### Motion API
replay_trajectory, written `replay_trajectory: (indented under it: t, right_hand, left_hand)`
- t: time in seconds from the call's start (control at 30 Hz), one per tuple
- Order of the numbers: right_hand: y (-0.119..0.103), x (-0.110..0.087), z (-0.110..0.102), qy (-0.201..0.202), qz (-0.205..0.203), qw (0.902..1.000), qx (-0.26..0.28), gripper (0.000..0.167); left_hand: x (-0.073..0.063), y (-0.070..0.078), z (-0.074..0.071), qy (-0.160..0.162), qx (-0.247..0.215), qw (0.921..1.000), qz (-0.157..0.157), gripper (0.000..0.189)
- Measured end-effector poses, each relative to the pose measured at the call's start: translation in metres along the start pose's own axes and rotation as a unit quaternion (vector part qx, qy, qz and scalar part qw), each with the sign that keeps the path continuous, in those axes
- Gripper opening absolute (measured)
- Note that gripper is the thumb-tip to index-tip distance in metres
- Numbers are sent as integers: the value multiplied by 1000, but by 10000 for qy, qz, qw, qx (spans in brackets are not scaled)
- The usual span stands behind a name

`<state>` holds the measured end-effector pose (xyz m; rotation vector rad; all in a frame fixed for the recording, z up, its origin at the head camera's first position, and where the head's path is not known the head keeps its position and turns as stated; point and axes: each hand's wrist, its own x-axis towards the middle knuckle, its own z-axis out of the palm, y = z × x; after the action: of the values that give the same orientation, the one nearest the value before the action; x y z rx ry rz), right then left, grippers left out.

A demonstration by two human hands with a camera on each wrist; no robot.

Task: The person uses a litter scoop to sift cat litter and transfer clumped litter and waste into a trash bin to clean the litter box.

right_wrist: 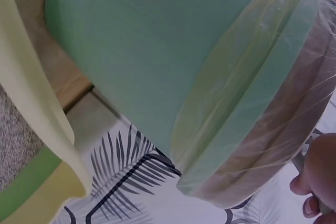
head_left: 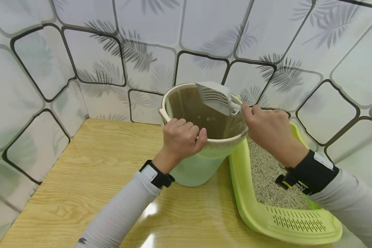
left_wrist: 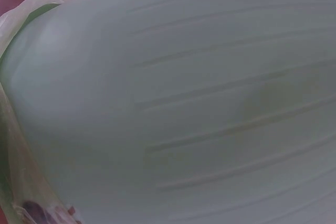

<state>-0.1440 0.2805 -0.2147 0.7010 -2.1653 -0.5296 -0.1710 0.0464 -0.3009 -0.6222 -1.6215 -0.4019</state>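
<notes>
Head view: grips the near rim of the bin (head_left: 193, 170) with the left hand (head_left: 183, 136); grasps the scoop (head_left: 217, 98) by its handle in the right hand (head_left: 268, 127), tilted over the bin's mouth, between both hands. Below the right hand, includes the tray (head_left: 240, 179) of litter (head_left: 265, 168).

Left wrist view: shows mostly bin wall.

Right wrist view: shows the liner (right_wrist: 223, 90) folded over the rim, beside the right hand.

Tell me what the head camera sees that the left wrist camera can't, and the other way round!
Only the head view shows the white scoop in the right hand, the yellow-green tray of grit and the wooden surface.

Only the left wrist view shows ridges along the outside of the bin.

Both show the bin, with thin plastic around its top, and some patterned wall.
</notes>
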Motion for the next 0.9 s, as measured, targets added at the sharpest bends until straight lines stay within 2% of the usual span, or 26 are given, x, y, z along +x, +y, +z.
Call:
replay_trajectory:
  t: [0.2,0.3,0.6,0.77,0.9]
  right_hand:
    - [1,5,0,258,-528,9953,-773,23]
    - [3,6,-1,241,-792,9908,-1070,30]
    - [18,5,-7,366,-928,9946,-286,31]
    - [27,0,-9,665,-785,9946,-164,37]
    - [28,-4,-4,1030,-767,9911,-337,38]
  left_hand:
    - [-1,-1,0,-7,-17,10000,11,50]
    - [-1,-1,0,-17,-5,10000,8,50]
    - [-1,0,1,24,-27,10000,7,50]
    - [0,0,-1,84,-8,10000,5,51]
    - [1,0,-2,99,-12,9999,12,51]
